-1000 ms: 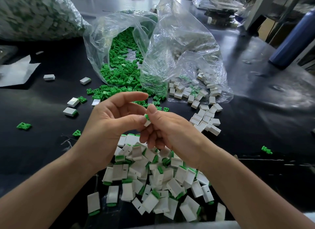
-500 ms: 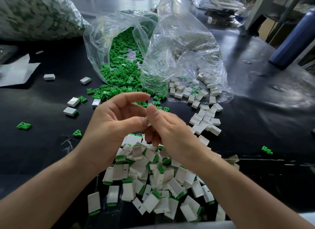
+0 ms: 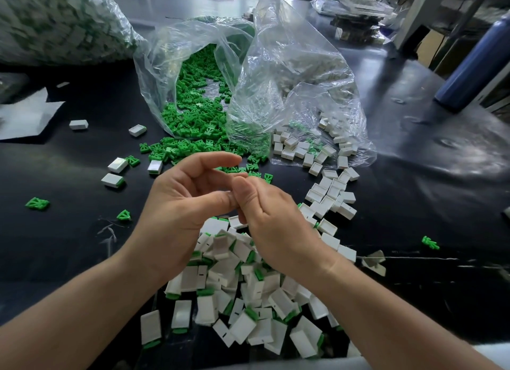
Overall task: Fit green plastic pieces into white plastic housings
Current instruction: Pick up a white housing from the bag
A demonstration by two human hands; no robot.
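Both hands meet at frame centre, above the table. Left hand (image 3: 182, 204): palm turned inward, index finger arched forward, thumb reaching right to touch the right thumb. Right hand (image 3: 270, 215): fingers curled under, thumb pressed to the left thumb tip. Anything pinched between them is hidden; cannot tell whether either hand holds a piece. Directly below the wrists, lower centre: heap of assembled housings (image 3: 256, 295), white bodies with green ends showing, lying at all angles. Right of the hands: a loose trail of empty white housings (image 3: 328, 196) running up toward a crumpled clear bag (image 3: 298, 66). Above the hands, upper centre: second clear bag (image 3: 162, 60), mouth open, green pieces (image 3: 193, 113) spilling out onto the black table (image 3: 414, 204). Stray green pieces at left (image 3: 37, 203) and right (image 3: 430, 242). Upper left corner: large filled bag (image 3: 55, 22), blurred. Left edge: white sheet (image 3: 24, 116). Upper right: blue bottle (image 3: 474, 66).
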